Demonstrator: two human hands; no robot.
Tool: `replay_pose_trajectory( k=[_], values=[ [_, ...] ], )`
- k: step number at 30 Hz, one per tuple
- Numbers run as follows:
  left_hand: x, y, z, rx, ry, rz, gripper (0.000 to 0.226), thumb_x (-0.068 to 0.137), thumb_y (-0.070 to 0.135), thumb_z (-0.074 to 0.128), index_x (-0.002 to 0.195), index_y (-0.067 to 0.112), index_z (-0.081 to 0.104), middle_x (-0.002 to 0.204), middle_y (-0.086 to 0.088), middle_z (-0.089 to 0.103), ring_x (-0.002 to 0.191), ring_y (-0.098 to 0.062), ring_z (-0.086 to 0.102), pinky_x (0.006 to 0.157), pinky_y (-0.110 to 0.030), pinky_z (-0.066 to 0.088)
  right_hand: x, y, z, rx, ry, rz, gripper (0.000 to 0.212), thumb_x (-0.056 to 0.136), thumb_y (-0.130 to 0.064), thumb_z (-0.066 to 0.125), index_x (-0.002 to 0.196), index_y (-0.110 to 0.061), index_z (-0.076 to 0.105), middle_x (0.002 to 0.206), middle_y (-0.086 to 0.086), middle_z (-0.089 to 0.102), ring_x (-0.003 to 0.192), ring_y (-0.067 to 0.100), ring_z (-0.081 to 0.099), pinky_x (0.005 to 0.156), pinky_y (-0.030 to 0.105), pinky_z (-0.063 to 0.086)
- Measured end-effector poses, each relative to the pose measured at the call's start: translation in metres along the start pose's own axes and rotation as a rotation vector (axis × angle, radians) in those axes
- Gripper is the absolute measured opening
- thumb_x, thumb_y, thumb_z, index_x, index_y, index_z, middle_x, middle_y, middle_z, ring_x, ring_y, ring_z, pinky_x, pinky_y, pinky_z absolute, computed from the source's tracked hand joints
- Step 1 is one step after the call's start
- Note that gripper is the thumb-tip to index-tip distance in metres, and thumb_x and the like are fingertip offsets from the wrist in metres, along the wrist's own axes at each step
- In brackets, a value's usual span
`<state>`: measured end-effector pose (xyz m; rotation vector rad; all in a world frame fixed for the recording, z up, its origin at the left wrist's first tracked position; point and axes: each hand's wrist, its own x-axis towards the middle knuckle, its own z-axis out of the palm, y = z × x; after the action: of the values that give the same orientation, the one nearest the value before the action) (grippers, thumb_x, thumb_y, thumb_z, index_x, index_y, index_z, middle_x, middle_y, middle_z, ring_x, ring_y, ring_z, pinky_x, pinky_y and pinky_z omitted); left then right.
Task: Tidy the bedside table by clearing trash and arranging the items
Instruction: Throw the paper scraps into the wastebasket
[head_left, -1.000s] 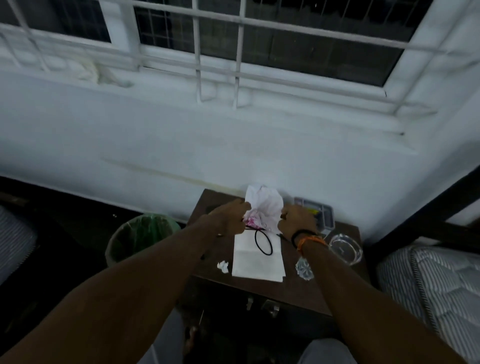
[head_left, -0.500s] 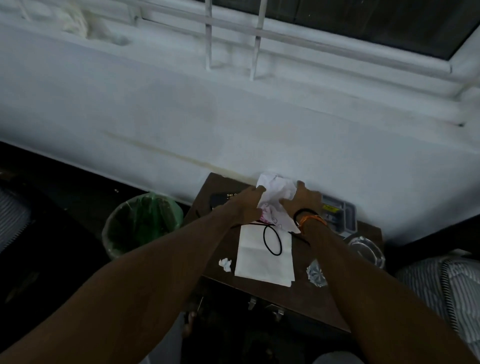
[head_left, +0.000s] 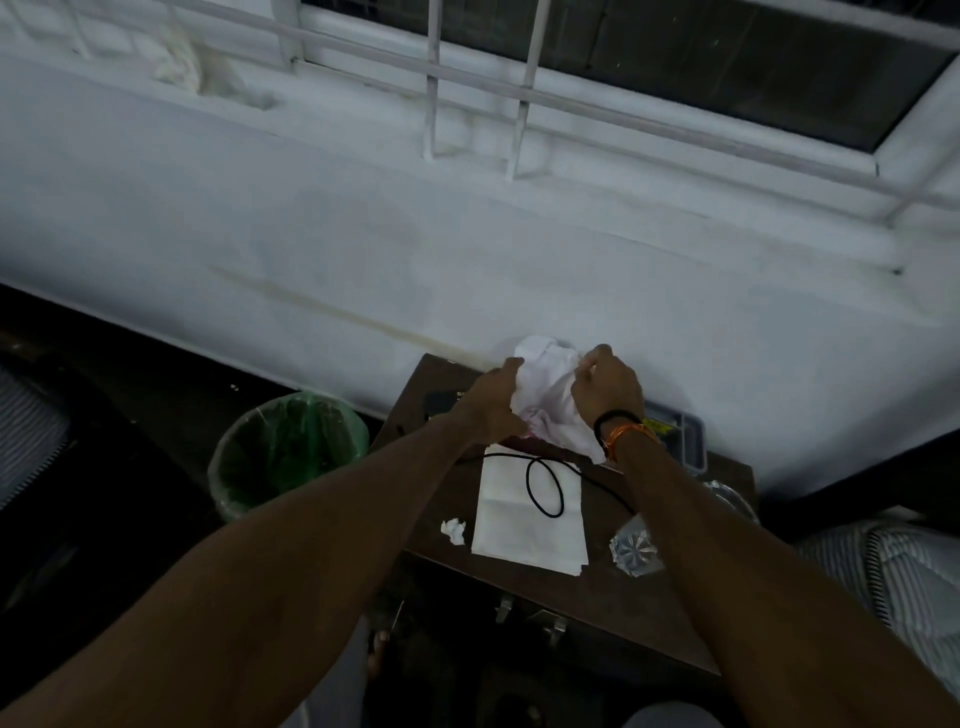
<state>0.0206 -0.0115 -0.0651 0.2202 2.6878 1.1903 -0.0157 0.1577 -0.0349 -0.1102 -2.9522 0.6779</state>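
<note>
We observe both hands at the far edge of the worktop (head_left: 597, 597), a dark brown bedside unit set against the white wall. The left hand (head_left: 491, 402) and the right hand (head_left: 608, 389) each have their grip clamped on a crumpled white paper (head_left: 548, 395), which shows pink marks on its lower part and is bunched between the two hands above the worktop's back edge. The right wrist carries a black band and an orange band (head_left: 626, 434).

On the worktop, nearer us, lies a flat folded white sheet (head_left: 524, 525) with a black cord (head_left: 543, 486) looped across its upper part. A small white paper scrap (head_left: 453, 530) lies just beside the sheet's left edge. A crinkled clear wrapper (head_left: 634, 548) lies to the right of the sheet, partly under the right forearm. A grey lidded box (head_left: 685, 434) sits at the back right corner.

On the floor to the left of the worktop stands a bin with a green liner (head_left: 288, 457).
</note>
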Motion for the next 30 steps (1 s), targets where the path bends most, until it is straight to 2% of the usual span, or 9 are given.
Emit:
replay_pose_trajectory(
  k=[3,6,10,13,16,19,21,26,30],
  values=[
    [-0.004,0.006,-0.014,0.025,0.047,0.040,0.130,0.054,0.026,0.094,0.153,0.012,0.011,0.136,-0.021,0.040,0.124,-0.034,0.044,0.103,-0.046,0.042,-0.001,-0.015,-0.016,0.030,0.107,-0.040,0.016,0.092,-0.014,0.043,0.103,-0.009,0.053,0.092,0.017,0.066,0.087,0.037,0.061,0.069,0.039,0.049],
    [-0.009,0.011,-0.028,0.070,0.185,0.083,0.135,0.046,0.033,0.096,0.153,0.020,0.014,0.132,-0.019,0.032,0.116,-0.034,0.042,0.100,-0.046,0.043,0.000,-0.036,-0.028,0.146,0.165,-0.047,0.015,0.092,-0.015,0.041,0.103,-0.010,0.051,0.090,0.017,0.065,0.085,0.037,0.061,0.067,0.036,0.045],
    [-0.019,0.007,-0.051,-0.126,0.325,0.114,0.103,0.057,0.030,0.092,0.142,0.018,0.037,0.126,-0.016,0.040,0.111,-0.030,0.053,0.092,-0.029,0.046,-0.002,-0.073,-0.032,0.322,0.159,-0.004,0.018,0.094,-0.016,0.042,0.106,-0.011,0.054,0.101,0.014,0.068,0.094,0.034,0.061,0.077,0.034,0.045],
    [-0.026,-0.012,-0.078,-0.143,0.403,0.096,0.073,0.062,0.048,0.078,0.124,0.017,0.054,0.113,-0.012,0.058,0.105,-0.024,0.057,0.090,-0.031,0.048,-0.002,-0.106,-0.021,0.412,0.147,0.011,0.020,0.094,-0.017,0.044,0.107,-0.011,0.058,0.105,0.010,0.068,0.098,0.031,0.061,0.081,0.033,0.046],
    [-0.035,-0.038,-0.107,-0.155,0.482,0.083,0.065,0.059,0.053,0.072,0.109,0.012,0.064,0.102,-0.010,0.066,0.096,-0.024,0.061,0.083,-0.032,0.049,0.001,-0.139,-0.004,0.475,0.110,0.009,0.019,0.092,-0.019,0.047,0.104,-0.014,0.061,0.105,0.007,0.069,0.099,0.027,0.060,0.081,0.031,0.047],
    [-0.046,-0.068,-0.139,-0.145,0.505,-0.024,0.072,0.048,0.038,0.093,0.110,0.015,0.066,0.104,-0.010,0.066,0.090,-0.027,0.063,0.079,-0.044,0.056,0.004,-0.173,0.020,0.536,0.012,0.020,0.019,0.090,-0.022,0.052,0.103,-0.016,0.064,0.105,0.004,0.069,0.097,0.024,0.062,0.077,0.026,0.045],
    [-0.056,-0.094,-0.159,-0.169,0.525,-0.111,0.073,0.039,0.032,0.096,0.105,0.018,0.068,0.103,-0.009,0.065,0.086,-0.028,0.066,0.072,-0.047,0.059,0.004,-0.196,0.041,0.566,-0.106,0.008,0.017,0.087,-0.024,0.057,0.100,-0.019,0.066,0.106,0.002,0.070,0.098,0.023,0.063,0.080,0.028,0.049],
    [-0.086,-0.164,-0.186,-0.019,0.511,-0.308,0.051,0.049,0.027,0.091,0.095,0.014,0.073,0.092,-0.007,0.071,0.084,-0.024,0.067,0.073,-0.032,0.055,-0.010,-0.239,0.114,0.529,-0.381,-0.064,0.027,0.074,-0.033,0.071,0.098,-0.022,0.066,0.104,-0.001,0.070,0.096,0.021,0.066,0.088,0.037,0.055],
    [-0.109,-0.216,-0.175,-0.024,0.436,-0.464,0.051,0.050,0.036,0.080,0.093,0.009,0.072,0.088,-0.013,0.072,0.087,-0.024,0.068,0.069,-0.027,0.047,-0.027,-0.252,0.179,0.342,-0.567,-0.134,0.034,0.074,-0.033,0.074,0.104,-0.020,0.065,0.111,0.001,0.065,0.102,0.021,0.060,0.082,0.028,0.048]
  ],
)
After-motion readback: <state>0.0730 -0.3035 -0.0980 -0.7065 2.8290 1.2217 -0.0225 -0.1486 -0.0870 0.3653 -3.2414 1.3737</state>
